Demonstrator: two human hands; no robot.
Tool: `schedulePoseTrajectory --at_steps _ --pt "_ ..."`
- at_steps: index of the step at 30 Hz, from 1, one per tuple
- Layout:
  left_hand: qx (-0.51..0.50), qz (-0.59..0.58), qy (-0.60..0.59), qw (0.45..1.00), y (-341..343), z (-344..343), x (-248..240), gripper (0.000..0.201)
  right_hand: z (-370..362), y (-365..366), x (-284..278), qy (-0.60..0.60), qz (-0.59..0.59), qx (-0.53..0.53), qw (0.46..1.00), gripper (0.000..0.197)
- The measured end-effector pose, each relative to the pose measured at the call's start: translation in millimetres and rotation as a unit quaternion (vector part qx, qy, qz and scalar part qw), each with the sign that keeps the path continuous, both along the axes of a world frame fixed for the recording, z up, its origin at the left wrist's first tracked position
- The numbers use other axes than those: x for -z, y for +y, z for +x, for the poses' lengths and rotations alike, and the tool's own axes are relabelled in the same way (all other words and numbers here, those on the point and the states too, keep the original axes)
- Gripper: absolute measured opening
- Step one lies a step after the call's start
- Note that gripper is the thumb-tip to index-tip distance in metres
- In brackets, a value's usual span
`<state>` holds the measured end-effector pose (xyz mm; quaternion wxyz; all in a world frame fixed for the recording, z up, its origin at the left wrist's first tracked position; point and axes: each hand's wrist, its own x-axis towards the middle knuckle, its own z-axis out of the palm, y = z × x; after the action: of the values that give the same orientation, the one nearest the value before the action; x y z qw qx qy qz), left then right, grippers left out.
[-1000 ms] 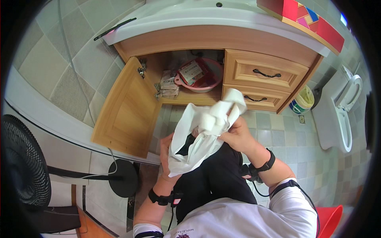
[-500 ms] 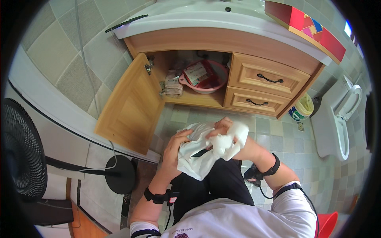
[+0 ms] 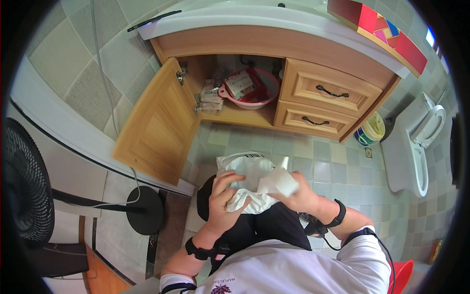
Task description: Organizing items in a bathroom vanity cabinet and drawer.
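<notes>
A white plastic bag (image 3: 247, 171) hangs open over my lap, its mouth facing up toward me. My left hand (image 3: 225, 196) grips the bag's near left edge, fingers curled over the bunched rim. At the right side of the bag's mouth, my right hand (image 3: 298, 193) is closed on a white blocky object (image 3: 279, 182) with a narrow upright tip. Blur leaves its exact kind unclear. Dark printing shows on the bag's far edge.
Ahead stands a wooden vanity cabinet with its left door (image 3: 156, 122) swung open. Inside sit a pink basin (image 3: 254, 103) holding a red package (image 3: 249, 85), and several small packets (image 3: 211, 100). A black fan (image 3: 29, 181) stands left; a bin (image 3: 370, 130) and toilet (image 3: 413, 152) are right.
The bag has been drawn wider and its mouth now shows. My right hand has moved slightly right and nearer me with the white object. My left hand has shifted down along the rim.
</notes>
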<state>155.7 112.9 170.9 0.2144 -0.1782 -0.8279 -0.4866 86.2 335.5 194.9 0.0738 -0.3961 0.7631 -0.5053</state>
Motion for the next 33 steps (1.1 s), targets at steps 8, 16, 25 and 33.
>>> schedulePoseTrajectory --at_steps 8,16,25,33 --pt "-0.055 -0.025 -0.004 0.998 17.5 27.3 17.9 0.018 -4.1 -17.0 -3.1 -0.137 0.135 0.109 0.975 0.040" --pt "0.173 -0.368 0.067 0.911 0.8 24.1 -26.2 0.077 -9.1 -19.0 3.3 -0.140 0.224 0.062 0.962 0.041" --pt "0.266 -0.486 0.063 0.830 -10.1 -18.5 -17.6 0.070 -8.6 -16.9 2.5 -0.163 0.252 0.039 0.953 0.041" --pt "0.281 -0.416 0.008 0.865 -15.9 -28.6 -11.2 0.075 -4.7 6.0 -30.6 -0.182 0.188 0.054 0.964 0.044"
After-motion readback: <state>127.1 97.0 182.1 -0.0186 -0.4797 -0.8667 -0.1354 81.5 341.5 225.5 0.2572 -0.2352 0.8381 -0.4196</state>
